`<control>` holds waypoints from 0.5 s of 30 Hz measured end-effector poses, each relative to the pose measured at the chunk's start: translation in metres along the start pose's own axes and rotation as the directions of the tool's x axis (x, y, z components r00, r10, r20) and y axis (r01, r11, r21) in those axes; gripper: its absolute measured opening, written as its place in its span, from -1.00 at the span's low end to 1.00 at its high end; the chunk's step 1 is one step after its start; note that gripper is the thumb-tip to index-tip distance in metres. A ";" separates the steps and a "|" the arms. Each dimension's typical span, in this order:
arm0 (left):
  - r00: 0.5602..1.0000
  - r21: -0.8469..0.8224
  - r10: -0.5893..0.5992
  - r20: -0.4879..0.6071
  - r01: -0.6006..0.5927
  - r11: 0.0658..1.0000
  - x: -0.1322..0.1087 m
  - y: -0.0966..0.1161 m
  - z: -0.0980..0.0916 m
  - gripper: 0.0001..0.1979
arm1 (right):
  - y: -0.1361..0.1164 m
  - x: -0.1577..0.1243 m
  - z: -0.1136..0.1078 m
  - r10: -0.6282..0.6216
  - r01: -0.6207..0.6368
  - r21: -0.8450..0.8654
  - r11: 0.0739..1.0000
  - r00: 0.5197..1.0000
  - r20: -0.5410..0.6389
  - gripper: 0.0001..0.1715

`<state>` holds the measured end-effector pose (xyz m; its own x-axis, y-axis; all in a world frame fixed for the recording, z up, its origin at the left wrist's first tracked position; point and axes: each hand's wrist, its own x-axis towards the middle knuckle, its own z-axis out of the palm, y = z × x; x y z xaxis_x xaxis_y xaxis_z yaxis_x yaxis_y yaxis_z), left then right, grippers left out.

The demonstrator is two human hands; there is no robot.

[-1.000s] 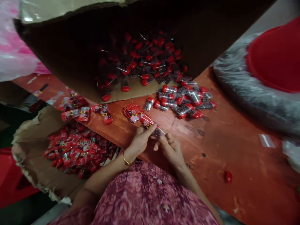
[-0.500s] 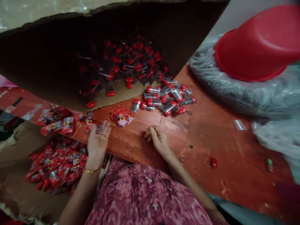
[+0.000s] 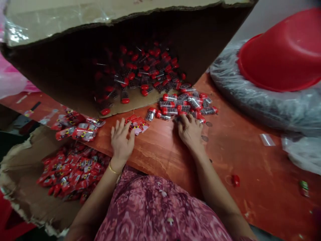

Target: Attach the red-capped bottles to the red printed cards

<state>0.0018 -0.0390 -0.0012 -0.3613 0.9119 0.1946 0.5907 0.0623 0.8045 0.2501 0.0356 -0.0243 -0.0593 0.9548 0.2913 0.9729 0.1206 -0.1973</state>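
My left hand (image 3: 122,140) lies on the red-brown table (image 3: 250,167) with fingers spread, its fingertips beside a small stack of red printed sleeves (image 3: 136,123). My right hand (image 3: 190,130) reaches into the near edge of a pile of small clear vials with red caps (image 3: 187,105); its fingers curl down onto the vials, and I cannot see whether one is gripped. More vials (image 3: 142,73) spill out of a big cardboard box (image 3: 62,67) lying on its side at the back.
A torn cardboard tray (image 3: 27,197) at the lower left holds many red-wrapped vials (image 3: 70,172); several more (image 3: 75,129) lie on the table's left edge. A red plastic basin (image 3: 283,57) rests on a plastic-wrapped bundle (image 3: 253,97) at the right. A loose red cap (image 3: 236,180) lies at the right.
The left hand let go of a wrapped vial at the left and came back to the sleeve stack. The right hand moved forward from the bare table onto the vial pile.
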 end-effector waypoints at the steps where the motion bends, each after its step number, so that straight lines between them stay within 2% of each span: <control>1: 0.995 0.121 0.071 0.065 -0.078 0.990 0.006 -0.001 0.002 -0.67 | 0.001 -0.007 -0.001 -0.061 0.061 0.023 0.998 0.998 0.007 -0.59; 4: 0.971 0.312 0.111 0.210 -0.174 0.934 0.019 -0.007 0.005 -0.71 | 0.004 -0.031 -0.005 -0.225 0.225 0.096 0.970 0.974 -0.011 -0.63; 6: 0.966 0.364 0.102 0.237 -0.186 0.913 0.022 -0.011 0.008 -0.73 | 0.003 -0.046 -0.006 -0.275 0.278 0.134 0.951 0.961 -0.040 -0.68; 10: 0.972 0.372 0.109 0.209 -0.182 0.910 0.019 -0.015 0.014 -0.73 | -0.006 -0.064 -0.004 -0.242 0.265 0.181 0.947 0.961 -0.136 -0.72; 13: 0.982 0.310 0.117 0.148 -0.158 0.937 0.016 -0.018 0.015 -0.73 | -0.014 -0.066 -0.008 -0.175 0.207 0.215 0.954 0.971 -0.161 -0.74; 15: 0.989 0.263 0.111 0.096 -0.132 0.956 0.017 -0.017 0.014 -0.75 | -0.022 -0.066 -0.013 -0.157 0.202 0.302 0.932 0.973 -0.167 -0.78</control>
<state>-0.0048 -0.0192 -0.0194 -0.2230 0.9477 0.2281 0.8022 0.0455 0.5954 0.2357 -0.0337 -0.0268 -0.1727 0.8651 0.4709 0.8272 0.3869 -0.4074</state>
